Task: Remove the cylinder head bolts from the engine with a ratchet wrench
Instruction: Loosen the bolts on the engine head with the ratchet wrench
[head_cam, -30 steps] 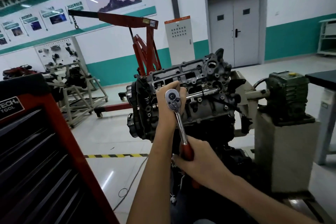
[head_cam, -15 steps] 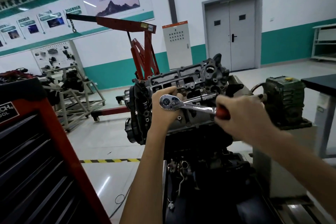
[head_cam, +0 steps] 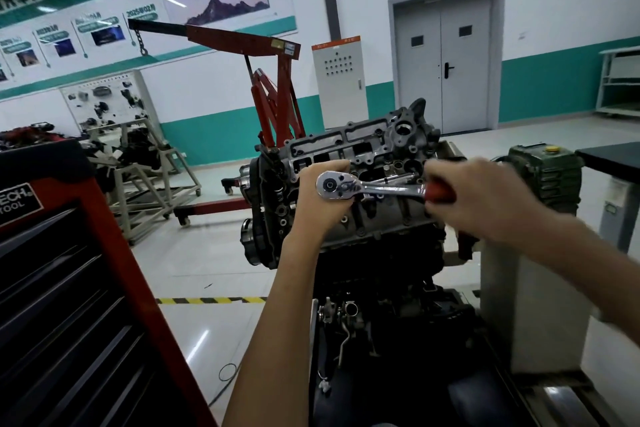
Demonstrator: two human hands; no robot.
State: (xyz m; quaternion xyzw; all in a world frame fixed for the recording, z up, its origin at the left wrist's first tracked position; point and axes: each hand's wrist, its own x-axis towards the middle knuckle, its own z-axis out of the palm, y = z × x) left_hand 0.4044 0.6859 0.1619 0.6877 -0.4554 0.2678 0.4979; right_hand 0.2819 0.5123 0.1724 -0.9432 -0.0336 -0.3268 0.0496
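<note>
The engine (head_cam: pixel 367 163) sits on a stand in the middle, its grey cylinder head tilted toward me. A chrome ratchet wrench (head_cam: pixel 372 188) with a red handle lies almost level across the head, its round head at the left. My left hand (head_cam: pixel 320 201) is curled behind the ratchet's head, gripping what the wrench sits on; the bolt is hidden there. My right hand (head_cam: pixel 485 198) grips the red handle at the right. A chrome extension bar (head_cam: pixel 398 178) lies on the head behind the wrench.
A red and black tool cabinet (head_cam: pixel 69 288) fills the lower left. A red engine crane (head_cam: pixel 270 80) stands behind the engine. The stand's green gearbox (head_cam: pixel 543 177) sits on a grey pedestal at the right. A dark table (head_cam: pixel 613 156) is at the far right.
My right hand swung the wrench handle from pointing down toward me up to the right, nearly level. My left hand stayed behind the wrench's head.
</note>
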